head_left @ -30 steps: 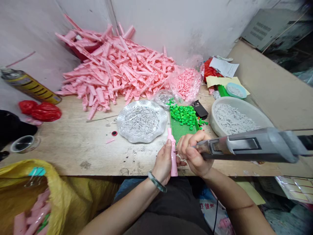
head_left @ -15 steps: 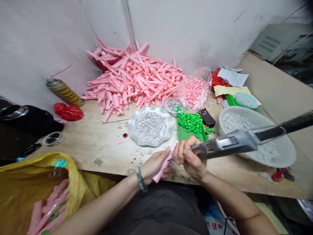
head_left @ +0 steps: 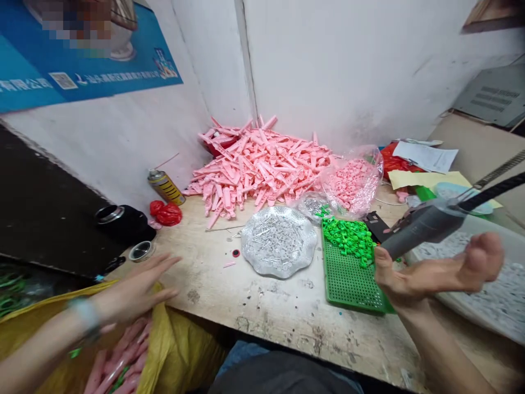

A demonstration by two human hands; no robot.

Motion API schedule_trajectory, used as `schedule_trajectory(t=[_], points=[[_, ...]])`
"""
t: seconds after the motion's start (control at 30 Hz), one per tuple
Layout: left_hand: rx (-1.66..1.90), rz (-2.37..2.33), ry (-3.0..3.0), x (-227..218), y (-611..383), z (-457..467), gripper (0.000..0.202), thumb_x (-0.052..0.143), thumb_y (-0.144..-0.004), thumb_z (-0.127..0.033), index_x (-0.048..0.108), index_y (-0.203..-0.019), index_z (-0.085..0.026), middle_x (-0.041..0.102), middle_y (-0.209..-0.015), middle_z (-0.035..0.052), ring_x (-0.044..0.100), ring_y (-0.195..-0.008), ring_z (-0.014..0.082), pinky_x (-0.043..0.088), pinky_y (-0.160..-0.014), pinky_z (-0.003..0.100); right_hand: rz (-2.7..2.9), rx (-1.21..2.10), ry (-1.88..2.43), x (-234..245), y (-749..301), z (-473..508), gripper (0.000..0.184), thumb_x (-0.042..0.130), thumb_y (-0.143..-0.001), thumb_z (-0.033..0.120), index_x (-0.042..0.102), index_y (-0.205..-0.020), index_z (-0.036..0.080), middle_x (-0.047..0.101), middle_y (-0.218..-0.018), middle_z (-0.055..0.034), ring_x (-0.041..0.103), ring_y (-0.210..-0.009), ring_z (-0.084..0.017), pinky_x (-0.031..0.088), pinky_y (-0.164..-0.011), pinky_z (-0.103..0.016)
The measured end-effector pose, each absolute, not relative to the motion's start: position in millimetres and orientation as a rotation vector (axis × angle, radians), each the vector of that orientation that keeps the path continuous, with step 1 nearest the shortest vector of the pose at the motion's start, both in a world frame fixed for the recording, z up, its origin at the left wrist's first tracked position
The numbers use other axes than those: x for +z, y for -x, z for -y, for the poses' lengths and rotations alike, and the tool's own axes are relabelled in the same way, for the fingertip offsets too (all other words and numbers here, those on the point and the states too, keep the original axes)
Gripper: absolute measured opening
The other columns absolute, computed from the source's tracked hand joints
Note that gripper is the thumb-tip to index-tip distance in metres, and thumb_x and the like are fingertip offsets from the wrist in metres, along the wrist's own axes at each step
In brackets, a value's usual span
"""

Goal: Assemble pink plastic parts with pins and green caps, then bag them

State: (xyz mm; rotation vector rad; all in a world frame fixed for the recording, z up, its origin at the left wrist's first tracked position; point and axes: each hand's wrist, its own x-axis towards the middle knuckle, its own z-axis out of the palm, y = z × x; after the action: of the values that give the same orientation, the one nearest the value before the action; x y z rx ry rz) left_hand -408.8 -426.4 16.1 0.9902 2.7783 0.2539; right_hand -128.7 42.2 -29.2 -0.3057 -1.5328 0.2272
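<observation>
My left hand (head_left: pixel 135 290) hangs open and empty above the rim of a yellow woven sack (head_left: pixel 176 350), which holds pink plastic parts (head_left: pixel 123 364). My right hand (head_left: pixel 430 276) is at the right of the bench, with a grey corded power tool (head_left: pixel 426 221) gripped in it. That hand is beside a green pegboard tray (head_left: pixel 348 284), which carries a mound of small green parts (head_left: pixel 348 241).
A large heap of pink plastic parts (head_left: pixel 258 164) lies against the wall behind a silver foil plate of metal pins (head_left: pixel 279 241). A clear bag of pink pieces (head_left: pixel 353 183) stands nearby, and a white basin (head_left: pixel 492 295) sits at right.
The pink part has left my left hand, which has moved left over the sack. My right hand and the tool have moved right, and the view has swung left and up.
</observation>
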Motion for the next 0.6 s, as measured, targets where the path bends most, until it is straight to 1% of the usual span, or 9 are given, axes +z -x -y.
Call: schedule_trajectory(t=[0.03, 0.07, 0.13, 0.17, 0.23, 0.3, 0.4, 0.5, 0.6], points=[[0.19, -2.702, -1.069, 12.8, 415.9, 385.9, 0.061, 0.062, -0.074, -0.059, 0.062, -0.123, -0.023, 0.057, -0.138, 0.0093, 0.053, -0.126, 0.0319, 0.041, -0.105, 0.044, 1.552, 0.125, 0.257, -30.5, 142.6, -43.3, 0.086, 0.08, -0.067, 0.04, 0.032, -0.138, 0.033, 0.035, -0.144, -0.0119, 0.04, -0.13, -0.038, 0.034, -0.104, -0.058], [0.19, -2.675, -1.163, 10.1, 422.5, 340.9, 0.057, 0.057, -0.08, -0.053, 0.061, -0.126, -0.019, 0.058, -0.136, 0.0127, 0.055, -0.123, 0.0301, 0.042, -0.104, 0.042, 1.652, 0.084, 0.205, -31.4, 160.2, -44.2, 0.074, 0.076, -0.072, 0.037, 0.036, -0.135, 0.032, 0.041, -0.14, -0.0107, 0.042, -0.129, -0.036, 0.031, -0.106, -0.057], [0.266, -2.745, -1.385, 6.1, 435.1, 248.5, 0.048, 0.048, -0.089, -0.035, 0.054, -0.134, -0.017, 0.058, -0.133, 0.0144, 0.056, -0.121, 0.0264, 0.043, -0.102, 0.039, 2.073, 0.116, 0.161, -33.0, 204.0, -48.7, 0.04, 0.059, -0.086, 0.029, 0.049, -0.124, 0.027, 0.058, -0.124, -0.0086, 0.055, -0.116, -0.028, 0.036, -0.104, -0.05], [0.3, -2.793, -1.473, 4.5, 441.5, 205.6, 0.049, 0.046, -0.089, -0.025, 0.049, -0.137, -0.017, 0.054, -0.137, 0.0144, 0.054, -0.123, 0.0252, 0.043, -0.103, 0.038, 2.31, 0.163, 0.215, -34.3, 227.9, -53.2, 0.029, 0.051, -0.09, 0.025, 0.055, -0.119, 0.024, 0.063, -0.118, -0.0076, 0.058, -0.112, -0.025, 0.038, -0.103, -0.045], [0.215, -2.872, -1.488, 1.8, 455.7, 134.5, 0.057, 0.05, -0.087, -0.016, 0.041, -0.144, -0.017, 0.044, -0.145, 0.0174, 0.052, -0.124, 0.0273, 0.045, -0.099, 0.039, 2.689, 0.174, 0.468, -37.9, 273.2, -66.3, 0.031, 0.041, -0.092, 0.018, 0.062, -0.114, 0.02, 0.066, -0.117, -0.0088, 0.059, -0.111, -0.022, 0.041, -0.098, -0.036], [0.218, -2.891, -1.496, -0.5, 472.2, 87.4, 0.062, 0.057, -0.085, -0.016, 0.039, -0.144, -0.019, 0.039, -0.148, 0.0186, 0.05, -0.125, 0.031, 0.046, -0.095, 0.041, 2.84, 0.138, 0.625, -42.3, 308.1, -81.5, 0.03, 0.045, -0.088, 0.016, 0.069, -0.106, 0.016, 0.069, -0.111, -0.0127, 0.061, -0.108, -0.024, 0.043, -0.093, -0.034], [0.297, -2.916, -1.462, -2.2, 496.5, 58.2, 0.043, 0.055, -0.085, -0.012, 0.055, -0.128, -0.017, 0.054, -0.133, 0.0174, 0.056, -0.116, 0.0306, 0.048, -0.089, 0.04, 2.923, 0.099, 0.7, -48.6, 334.9, -98.7, 0.021, 0.056, -0.08, 0.017, 0.073, -0.092, 0.015, 0.072, -0.101, -0.0152, 0.065, -0.1, -0.027, 0.045, -0.088, -0.034], [0.469, -2.934, -1.467, 1.2, 511.4, 60.9, 0.03, 0.047, -0.088, -0.008, 0.064, -0.112, -0.016, 0.063, -0.119, 0.0147, 0.06, -0.11, 0.0275, 0.047, -0.087, 0.038, 2.952, 0.099, 0.743, -53.2, 339.8, -105.2, 0.025, 0.053, -0.082, 0.019, 0.073, -0.097, 0.017, 0.072, -0.103, -0.0139, 0.065, -0.099, -0.026, 0.046, -0.086, -0.034], [0.696, -2.957, -1.5, 12.2, 507.1, 75.9, 0.032, 0.044, -0.093, -0.014, 0.059, -0.121, -0.017, 0.062, -0.122, 0.0137, 0.058, -0.112, 0.0246, 0.045, -0.09, 0.035, 2.956, 0.147, 0.755, -55.3, 337.2, -105.9, 0.03, 0.054, -0.083, 0.024, 0.071, -0.107, 0.018, 0.07, -0.11, -0.0133, 0.064, -0.102, -0.026, 0.046, -0.086, -0.033]])
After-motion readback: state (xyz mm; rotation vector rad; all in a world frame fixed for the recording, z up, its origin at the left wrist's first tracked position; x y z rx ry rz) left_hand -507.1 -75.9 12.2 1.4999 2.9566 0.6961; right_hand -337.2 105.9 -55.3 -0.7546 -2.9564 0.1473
